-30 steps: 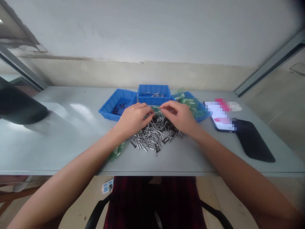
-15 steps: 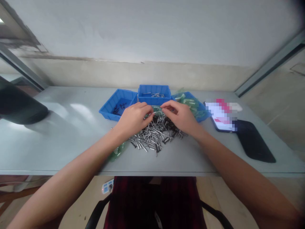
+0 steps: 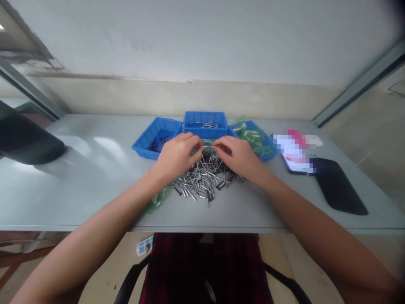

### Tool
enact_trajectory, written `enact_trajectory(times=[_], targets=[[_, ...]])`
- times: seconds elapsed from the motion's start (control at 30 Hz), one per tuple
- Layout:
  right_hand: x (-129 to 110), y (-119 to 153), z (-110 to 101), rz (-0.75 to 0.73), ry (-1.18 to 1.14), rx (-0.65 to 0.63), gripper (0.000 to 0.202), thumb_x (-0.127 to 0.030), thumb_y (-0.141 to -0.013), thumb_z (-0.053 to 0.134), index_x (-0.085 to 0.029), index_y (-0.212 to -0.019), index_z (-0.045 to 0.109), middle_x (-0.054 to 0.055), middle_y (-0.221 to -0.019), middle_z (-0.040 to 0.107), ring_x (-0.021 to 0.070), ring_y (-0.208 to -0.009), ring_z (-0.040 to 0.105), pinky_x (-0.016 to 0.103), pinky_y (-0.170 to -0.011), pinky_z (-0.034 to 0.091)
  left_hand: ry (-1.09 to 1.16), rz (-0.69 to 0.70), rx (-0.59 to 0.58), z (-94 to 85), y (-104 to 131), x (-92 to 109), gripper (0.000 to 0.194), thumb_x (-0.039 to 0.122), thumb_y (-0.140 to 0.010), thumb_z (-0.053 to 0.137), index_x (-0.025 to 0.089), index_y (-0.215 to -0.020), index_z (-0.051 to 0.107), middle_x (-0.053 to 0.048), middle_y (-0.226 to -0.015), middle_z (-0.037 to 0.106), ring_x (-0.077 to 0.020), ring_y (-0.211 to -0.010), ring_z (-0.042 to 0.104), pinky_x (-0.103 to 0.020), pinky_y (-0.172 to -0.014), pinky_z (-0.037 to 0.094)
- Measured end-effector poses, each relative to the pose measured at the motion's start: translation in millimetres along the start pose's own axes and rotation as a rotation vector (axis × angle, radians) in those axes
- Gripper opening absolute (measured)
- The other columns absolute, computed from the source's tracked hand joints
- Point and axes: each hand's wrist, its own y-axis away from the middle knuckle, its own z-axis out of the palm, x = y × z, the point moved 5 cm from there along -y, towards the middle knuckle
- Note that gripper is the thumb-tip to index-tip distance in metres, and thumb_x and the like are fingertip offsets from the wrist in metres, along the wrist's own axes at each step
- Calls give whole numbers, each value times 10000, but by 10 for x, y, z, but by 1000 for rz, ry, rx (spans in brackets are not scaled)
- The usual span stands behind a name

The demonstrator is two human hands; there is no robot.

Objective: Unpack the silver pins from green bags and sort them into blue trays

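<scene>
A thin metal pin (image 3: 207,146) spans the gap between my hands, roughly level. My left hand (image 3: 182,153) pinches its left end, and my right hand (image 3: 236,155) pinches the right end. Below them a heap of silver metal pins (image 3: 199,181) lies on the table, with darker pieces mixed in. Behind my hands stand three blue bins: the left bin (image 3: 143,137) holds a few dark pieces, the middle bin (image 3: 205,131) some silver pins, and the right one has green plastic bags (image 3: 255,137) in it.
On the grey table (image 3: 79,190), a dark cylinder (image 3: 28,137) lies at the left. A lit phone (image 3: 292,154) and a black flat object (image 3: 341,185) are at the right. Green plastic (image 3: 155,200) sits left of the heap. A wall rises behind.
The pin between my hands has turned from slanted to nearly level. My hands have shifted slightly, and both still pinch it.
</scene>
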Motion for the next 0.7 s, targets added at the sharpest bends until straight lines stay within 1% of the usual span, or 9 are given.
enact_trajectory(times=[0.1,0.2,0.4,0.57,0.7], targets=[[3,0,5,-12,29,2,152,-223,-894,491,-197,-833,627,16,-784,636,145,-687,545,281,-649,389,-4,-56,28,-8,-2,-27,96,237,-866,544,185,-840,621,-36,-826,670,-168,-774,605,-275,-640,441],[8,5,4,-1,10,14,163,-225,-898,487,-193,-818,626,16,-785,644,139,-678,544,274,-635,382,-12,-111,61,-19,-1,-58,109,268,-858,565,187,-828,631,-30,-821,675,-162,-735,597,-272,-621,431],[-12,11,8,14,-94,34,134,-214,-877,529,-185,-785,622,-9,-734,639,114,-641,536,249,-618,377,5,-142,94,-42,-1,-76,112,263,-862,564,183,-863,642,-33,-840,678,-171,-775,614,-280,-652,442],[-28,21,36,37,-182,6,127,-235,-881,543,-184,-800,628,-19,-728,638,96,-618,518,236,-598,374,51,-102,104,-56,-6,-56,165,280,-868,568,178,-968,650,-44,-849,679,-179,-807,625,-294,-692,472],[-33,23,60,42,-194,-14,133,-252,-884,546,-182,-810,631,-16,-727,639,96,-612,512,241,-601,377,110,-57,89,-45,-12,-25,232,277,-856,588,173,-1060,629,-49,-874,684,-179,-830,632,-299,-727,492]])
